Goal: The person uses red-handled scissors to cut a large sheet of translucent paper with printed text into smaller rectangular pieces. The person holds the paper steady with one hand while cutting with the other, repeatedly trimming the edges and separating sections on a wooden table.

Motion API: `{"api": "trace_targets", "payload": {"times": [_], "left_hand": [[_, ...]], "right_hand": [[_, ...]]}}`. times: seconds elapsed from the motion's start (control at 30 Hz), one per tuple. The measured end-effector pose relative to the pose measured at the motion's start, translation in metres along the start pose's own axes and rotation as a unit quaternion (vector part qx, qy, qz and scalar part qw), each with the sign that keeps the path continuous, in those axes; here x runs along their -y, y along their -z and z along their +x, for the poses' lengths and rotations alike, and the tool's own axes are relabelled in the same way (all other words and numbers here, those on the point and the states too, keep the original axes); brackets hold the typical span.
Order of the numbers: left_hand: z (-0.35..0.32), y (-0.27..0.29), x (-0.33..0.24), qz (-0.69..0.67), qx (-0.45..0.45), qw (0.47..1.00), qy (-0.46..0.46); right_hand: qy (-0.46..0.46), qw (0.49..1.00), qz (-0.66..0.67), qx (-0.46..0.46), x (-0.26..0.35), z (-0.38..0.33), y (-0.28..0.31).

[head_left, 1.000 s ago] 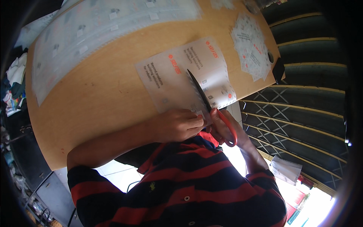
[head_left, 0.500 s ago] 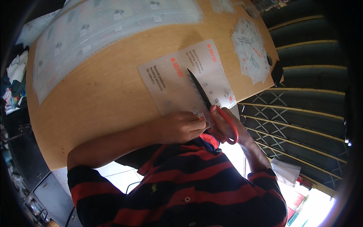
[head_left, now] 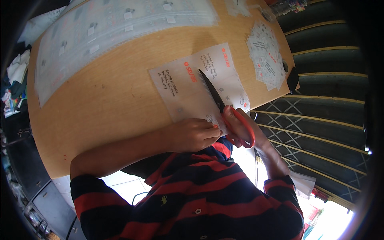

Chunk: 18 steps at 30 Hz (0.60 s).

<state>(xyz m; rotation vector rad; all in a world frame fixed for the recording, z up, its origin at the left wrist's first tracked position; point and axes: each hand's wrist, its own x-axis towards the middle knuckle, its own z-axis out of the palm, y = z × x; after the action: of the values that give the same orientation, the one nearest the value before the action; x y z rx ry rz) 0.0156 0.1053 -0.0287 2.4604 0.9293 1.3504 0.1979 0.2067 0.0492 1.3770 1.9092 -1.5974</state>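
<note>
A translucent whitish printed plastic sheet [head_left: 180, 96] with orange and black print lies near the table's front edge. My left hand [head_left: 192, 135] is closed in a pinch on its near edge. In my right hand [head_left: 238, 125] is a pair of scissors [head_left: 216, 94] with dark blades and orange-red handles. The thumb lies on the handle. The blades point away from me over the sheet, along a striped band between two printed sections. How far they are parted is hard to make out.
Large translucent printed sheets [head_left: 116, 32] lie along the table's far left side. A pile of small cut printed pieces [head_left: 266, 58] sits at the far right of the wooden table [head_left: 100, 116]. A dark slatted shutter [head_left: 320, 86] stands beyond the right edge.
My right hand and the scissors have moved slightly away from me along the sheet. My left hand keeps its pinch on the near edge. The whole view has shifted a little.
</note>
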Motion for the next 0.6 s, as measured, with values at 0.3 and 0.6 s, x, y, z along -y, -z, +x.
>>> {"api": "trace_targets", "payload": {"times": [0.3,0.6], "left_hand": [[-0.003,0.001,0.002,0.027,0.026,0.999,-0.009],[-0.005,-0.001,0.004,0.036,0.031,0.999,-0.016]], "right_hand": [[-0.026,1.0,-0.01,-0.011,0.011,0.01,0.007],[-0.009,1.0,-0.008,-0.027,0.035,0.025,0.012]]}}
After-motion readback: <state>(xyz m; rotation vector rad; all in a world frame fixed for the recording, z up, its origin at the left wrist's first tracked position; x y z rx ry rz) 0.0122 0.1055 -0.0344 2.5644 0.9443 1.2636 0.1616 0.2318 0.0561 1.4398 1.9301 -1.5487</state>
